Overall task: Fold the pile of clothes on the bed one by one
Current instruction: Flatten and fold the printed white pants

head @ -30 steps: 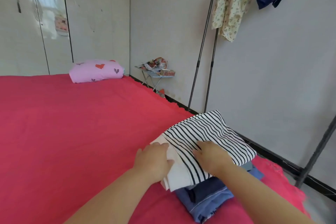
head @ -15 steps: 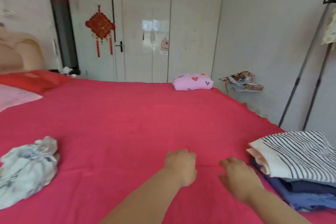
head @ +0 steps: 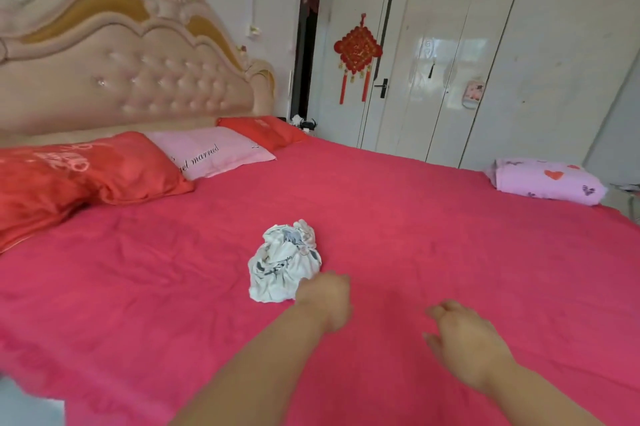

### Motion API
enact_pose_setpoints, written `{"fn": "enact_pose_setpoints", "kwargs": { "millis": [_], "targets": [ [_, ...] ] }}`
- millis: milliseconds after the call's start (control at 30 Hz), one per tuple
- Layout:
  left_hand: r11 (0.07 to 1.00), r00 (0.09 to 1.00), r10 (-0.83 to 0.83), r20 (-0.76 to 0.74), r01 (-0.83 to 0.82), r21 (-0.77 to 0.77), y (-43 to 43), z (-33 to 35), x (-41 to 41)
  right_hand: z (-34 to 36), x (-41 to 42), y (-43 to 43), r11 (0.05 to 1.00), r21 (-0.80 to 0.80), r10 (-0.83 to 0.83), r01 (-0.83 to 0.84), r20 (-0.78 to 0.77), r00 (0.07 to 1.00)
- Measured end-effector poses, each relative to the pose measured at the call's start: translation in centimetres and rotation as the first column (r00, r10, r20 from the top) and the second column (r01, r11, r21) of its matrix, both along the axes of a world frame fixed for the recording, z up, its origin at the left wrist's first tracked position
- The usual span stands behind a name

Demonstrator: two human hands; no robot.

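Observation:
A crumpled white garment with grey-blue print [head: 284, 263] lies in a ball on the pink-red bedspread [head: 433, 238], near the middle of the bed. My left hand [head: 325, 299] is at the garment's lower right edge with its fingers loosely curled, and no cloth shows inside them. Further right, my right hand [head: 465, 344] is low over bare bedspread with relaxed, spread fingers and holds nothing. The folded stack is out of view.
Two red pillows [head: 69, 176] [head: 263, 129] and a pink pillow [head: 211, 154] lie along the padded headboard [head: 131, 79] at the left. A lilac heart-print bundle [head: 547, 181] sits at the bed's far right corner. White wardrobes [head: 485, 62] and a door stand behind.
My view has swung left from the folded striped stack to the head of the bed. Both hands left the stack, and my left hand has moved up to the crumpled white garment.

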State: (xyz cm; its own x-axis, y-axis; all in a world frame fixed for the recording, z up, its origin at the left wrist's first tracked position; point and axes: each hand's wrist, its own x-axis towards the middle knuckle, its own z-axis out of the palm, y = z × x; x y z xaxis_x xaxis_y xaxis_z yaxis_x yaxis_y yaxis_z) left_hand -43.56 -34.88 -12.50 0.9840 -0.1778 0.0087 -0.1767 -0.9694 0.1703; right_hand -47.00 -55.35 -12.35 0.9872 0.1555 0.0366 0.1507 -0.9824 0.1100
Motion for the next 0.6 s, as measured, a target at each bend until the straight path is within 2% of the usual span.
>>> {"fn": "enact_pose_setpoints", "kwargs": {
  "millis": [267,500,600],
  "targets": [
    [0.985,0.984,0.160,-0.079,-0.165,-0.057,10.1,-5.0,5.9,-3.9,5.0,8.0,0.994,0.016,0.110,-0.109,-0.104,0.988],
    [0.978,0.978,0.158,-0.136,-0.174,-0.114,12.0,-11.2,11.5,-7.0,9.0,9.6,0.983,0.074,0.179,-0.170,-0.134,0.975],
    [0.962,0.960,0.229,-0.159,-0.248,-0.113,11.7,-13.4,12.4,-8.4,9.8,10.1,0.975,0.105,0.211,-0.198,-0.130,0.969]
  ]
}}
